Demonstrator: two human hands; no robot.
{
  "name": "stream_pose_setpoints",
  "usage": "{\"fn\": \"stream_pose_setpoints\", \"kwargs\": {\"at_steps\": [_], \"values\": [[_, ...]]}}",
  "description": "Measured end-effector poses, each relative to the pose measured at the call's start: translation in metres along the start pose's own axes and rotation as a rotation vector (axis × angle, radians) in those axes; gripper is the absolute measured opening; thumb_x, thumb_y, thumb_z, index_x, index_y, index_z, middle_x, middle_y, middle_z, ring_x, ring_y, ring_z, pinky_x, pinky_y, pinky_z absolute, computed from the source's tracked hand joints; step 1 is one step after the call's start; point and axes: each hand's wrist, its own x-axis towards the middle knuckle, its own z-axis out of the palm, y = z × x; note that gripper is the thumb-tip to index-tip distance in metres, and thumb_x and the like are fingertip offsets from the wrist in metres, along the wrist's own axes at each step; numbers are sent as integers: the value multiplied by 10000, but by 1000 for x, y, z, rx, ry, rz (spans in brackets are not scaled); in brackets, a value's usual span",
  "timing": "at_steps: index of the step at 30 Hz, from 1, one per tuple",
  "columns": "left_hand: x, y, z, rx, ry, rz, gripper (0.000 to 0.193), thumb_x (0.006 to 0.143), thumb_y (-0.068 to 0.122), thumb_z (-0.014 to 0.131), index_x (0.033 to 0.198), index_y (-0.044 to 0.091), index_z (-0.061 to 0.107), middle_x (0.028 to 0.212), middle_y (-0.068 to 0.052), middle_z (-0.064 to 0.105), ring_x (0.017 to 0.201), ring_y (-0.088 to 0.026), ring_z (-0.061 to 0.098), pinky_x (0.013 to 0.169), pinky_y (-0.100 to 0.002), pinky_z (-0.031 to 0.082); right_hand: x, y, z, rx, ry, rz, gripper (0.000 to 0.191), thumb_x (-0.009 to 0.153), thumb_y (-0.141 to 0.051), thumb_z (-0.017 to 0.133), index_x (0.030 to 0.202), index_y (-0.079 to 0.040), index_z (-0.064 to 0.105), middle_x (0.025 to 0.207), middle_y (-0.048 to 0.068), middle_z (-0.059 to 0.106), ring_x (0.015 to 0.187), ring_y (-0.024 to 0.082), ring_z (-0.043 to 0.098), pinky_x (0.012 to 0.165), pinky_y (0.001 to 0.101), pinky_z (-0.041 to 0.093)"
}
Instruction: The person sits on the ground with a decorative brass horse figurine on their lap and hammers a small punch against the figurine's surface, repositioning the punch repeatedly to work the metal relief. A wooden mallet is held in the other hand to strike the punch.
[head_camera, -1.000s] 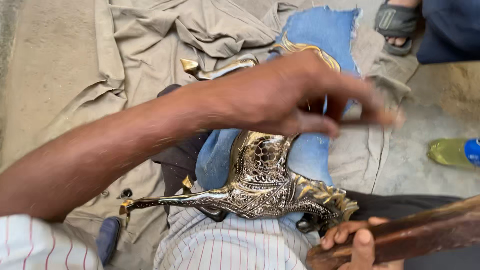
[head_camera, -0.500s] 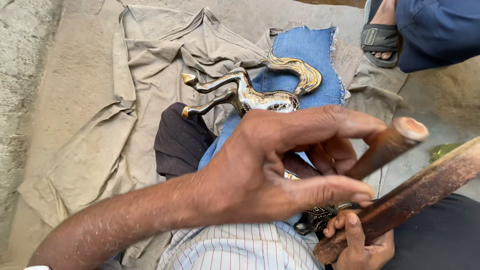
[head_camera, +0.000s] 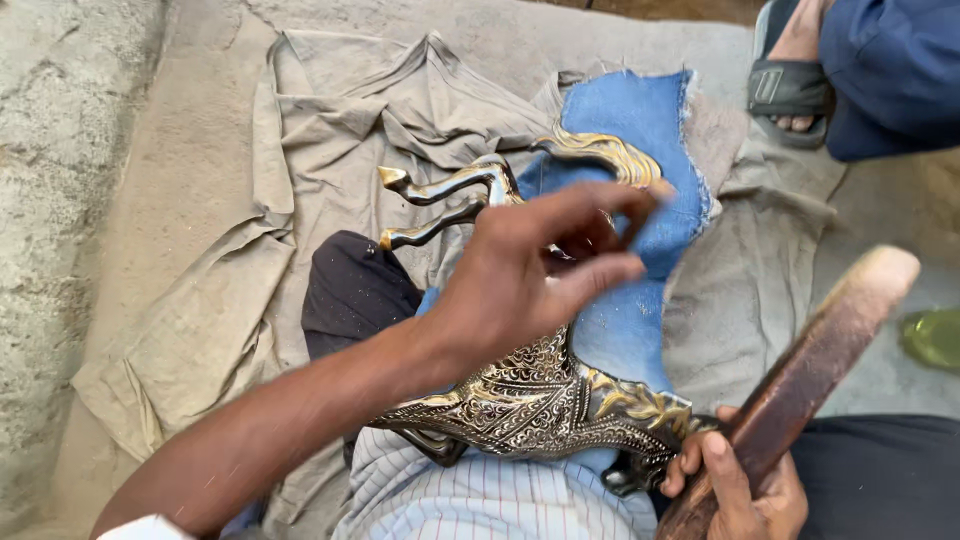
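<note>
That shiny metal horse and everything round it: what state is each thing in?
Metal horse: lying on its side across the lap.
Left hand: raised above horse, fingers pinched together.
Right hand: closed on wooden stick, tilted upward.
Blue cloth: spread under horse.
Beige cloth: crumpled.

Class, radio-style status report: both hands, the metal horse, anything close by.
Left hand over metal horse, fingers pinched, grip unclear. Right hand gripping wooden stick. Horse lies on lap over blue cloth. Another person's sandalled foot nearby.

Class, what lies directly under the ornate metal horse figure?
Under the metal horse figure lies a blue denim cloth over a beige sheet. The left hand covers the horse's middle.
</note>
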Motion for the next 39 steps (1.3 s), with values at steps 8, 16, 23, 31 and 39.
{"fn": "stream_pose_setpoints", "kwargs": {"at_steps": [8,16,23,31,39], "values": [[-27,-47,-10,-23,-95,-250,517,885,78,804,1376,130,650,982,9,750,795,-32,652,730,-228,612,4,3,-8,-169,47,105,420,894,-14,672,1269,106,529,672,183,555,504,246,571,468,375,464],[-34,-80,-8,-186,-34,-437,528,870,110,798,1362,62,613,888,32,671,783,-19,616,696,-189,557,14,14,-42,-143,-95,238,441,907,12,688,1313,101,539,680,196,605,518,260,624,449,397,497],[-18,-82,-1,114,-74,-401,511,851,133,843,1334,148,677,798,15,627,713,-39,563,646,-228,535,30,-38,-64,-558,-255,6,579,860,35,740,1417,72,584,762,149,683,598,204,670,547,355,529],[-5,-74,0,258,-176,-282,537,831,120,813,1344,205,679,756,-17,712,629,-95,609,583,-284,553,78,-83,-35,-830,-306,-215,449,854,28,737,1235,0,503,856,80,661,803,154,727,682,292,622],[5,-79,0,308,-295,-135,499,837,143,819,1304,148,642,874,-74,757,734,-169,749,648,-358,585,105,-88,-17,-1009,-243,-229,377,863,56,711,1194,-12,541,891,81,650,796,153,691,692,293,580]]}}
